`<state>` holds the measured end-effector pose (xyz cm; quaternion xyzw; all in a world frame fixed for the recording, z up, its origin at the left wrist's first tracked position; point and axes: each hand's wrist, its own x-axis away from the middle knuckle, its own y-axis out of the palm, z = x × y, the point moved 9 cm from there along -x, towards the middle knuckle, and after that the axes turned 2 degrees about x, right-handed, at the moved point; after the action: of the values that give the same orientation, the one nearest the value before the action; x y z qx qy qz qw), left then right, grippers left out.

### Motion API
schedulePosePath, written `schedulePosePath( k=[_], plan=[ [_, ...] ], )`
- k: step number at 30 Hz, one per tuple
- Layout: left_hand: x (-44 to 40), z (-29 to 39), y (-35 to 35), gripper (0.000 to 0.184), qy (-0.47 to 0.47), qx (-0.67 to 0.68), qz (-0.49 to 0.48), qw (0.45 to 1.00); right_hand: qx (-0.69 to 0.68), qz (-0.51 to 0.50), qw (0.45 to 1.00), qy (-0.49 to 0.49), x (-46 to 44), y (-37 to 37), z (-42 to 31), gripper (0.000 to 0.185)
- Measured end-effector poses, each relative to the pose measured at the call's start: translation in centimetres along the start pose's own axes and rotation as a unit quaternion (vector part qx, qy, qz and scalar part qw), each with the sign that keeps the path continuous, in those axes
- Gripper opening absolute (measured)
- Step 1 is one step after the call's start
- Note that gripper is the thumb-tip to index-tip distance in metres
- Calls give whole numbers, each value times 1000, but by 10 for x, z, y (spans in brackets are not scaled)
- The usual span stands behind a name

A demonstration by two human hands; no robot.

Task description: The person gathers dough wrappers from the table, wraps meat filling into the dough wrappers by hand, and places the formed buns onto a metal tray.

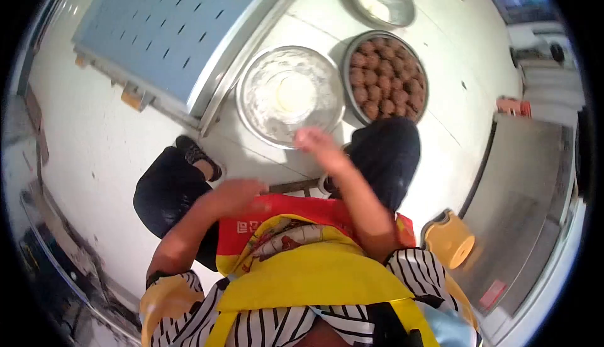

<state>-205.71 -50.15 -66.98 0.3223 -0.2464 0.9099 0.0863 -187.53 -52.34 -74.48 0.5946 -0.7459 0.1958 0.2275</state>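
Note:
A wide metal basin (247,98), dusted inside with white powder, sits on the floor in front of me; a pale round patch lies at its middle. My right hand (318,145) is over the basin's near rim, its fingers smeared by motion. Closer to my body, my left hand (242,197) hovers above the red part of my apron, also blurred. I cannot make out anything held in either hand. Right of the basin stands a round metal pan (345,70) full of brown, rough-surfaced balls (385,76).
Behind the pan is another metal bowl (399,10) with a pale lump inside. A blue slotted panel (170,26) with a metal edge reaches close to the basin's left side. To my right are a yellow stool (450,240) and a metal cabinet (516,202).

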Motion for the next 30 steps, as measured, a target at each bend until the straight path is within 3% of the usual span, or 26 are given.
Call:
schedulePosePath(
  k=[1, 3, 4, 6, 9, 11, 12, 13, 14, 15, 16, 17, 18, 19, 21, 23, 24, 25, 26, 28, 30],
  plan=[
    [3, 10, 31, 43, 14, 2, -96, 995, -137, -20, 989, -54, 13, -31, -35, 24],
    [22, 25, 78, 35, 1, -29, -158, 987, -290, 91, 932, -200, 84, -107, -116, 22],
    [31, 35, 86, 32, -30, -42, -145, 988, -305, 101, 903, -286, 120, -148, -137, 23],
    [52, 39, 105, 27, -99, -55, -125, 986, -349, 122, 855, -364, 168, -218, -130, 22],
    [101, 41, 118, 22, -66, 104, -39, 992, -476, 206, 814, -263, 149, -304, -15, 23],
    [125, 42, 125, 21, 2, 121, -92, 988, -566, 225, 784, -118, 87, -314, 118, 25],
    [129, 36, 102, 18, -37, 167, -81, 982, -600, 207, 772, -34, 60, -298, 182, 24],
    [131, 36, 73, 16, -77, 217, -74, 970, -559, 140, 817, 18, 31, -279, 229, 24],
    [128, 12, 31, 12, -199, 304, 42, 931, -554, 138, 818, 69, 25, -251, 238, 27],
    [110, 12, -26, 13, -134, 386, 194, 892, -587, 110, 797, 95, -4, -228, 273, 32],
    [84, 21, -81, 16, -73, 336, 288, 894, -585, 98, 801, 82, -2, -211, 242, 35],
    [56, 22, -118, 16, -115, 323, 374, 862, -582, 85, 805, 72, 7, -198, 208, 40],
    [4, 16, -141, 19, -53, 354, 382, 852, -579, 71, 810, 64, 12, -192, 184, 47],
    [-53, -2, -148, 24, -54, 398, 358, 843, -613, 95, 781, 69, -10, -196, 213, 46],
    [-166, -3, -166, 34, -75, 330, 318, 886, -657, 138, 739, 57, -47, -212, 251, 39],
    [-289, -22, -165, 47, 49, 347, 296, 889, -649, 173, 740, 42, -51, -233, 249, 33],
    [-336, -17, -165, 53, -10, 347, 291, 892, -629, 192, 752, 44, -50, -240, 245, 32],
    [-384, -30, -165, 60, -31, 250, 307, 918, -646, 231, 726, 51, -52, -240, 248, 33],
    [-400, -6, -172, 65, -51, 146, 329, 932, -605, 225, 762, 43, -48, -243, 244, 53],
    [-434, 3, -173, 71, -99, 101, 319, 937, -636, 255, 727, 51, -40, -245, 229, 35],
    [-445, 11, -176, 73, -143, 32, 311, 939, -617, 266, 740, 40, -36, -256, 222, 37]
  ],
)
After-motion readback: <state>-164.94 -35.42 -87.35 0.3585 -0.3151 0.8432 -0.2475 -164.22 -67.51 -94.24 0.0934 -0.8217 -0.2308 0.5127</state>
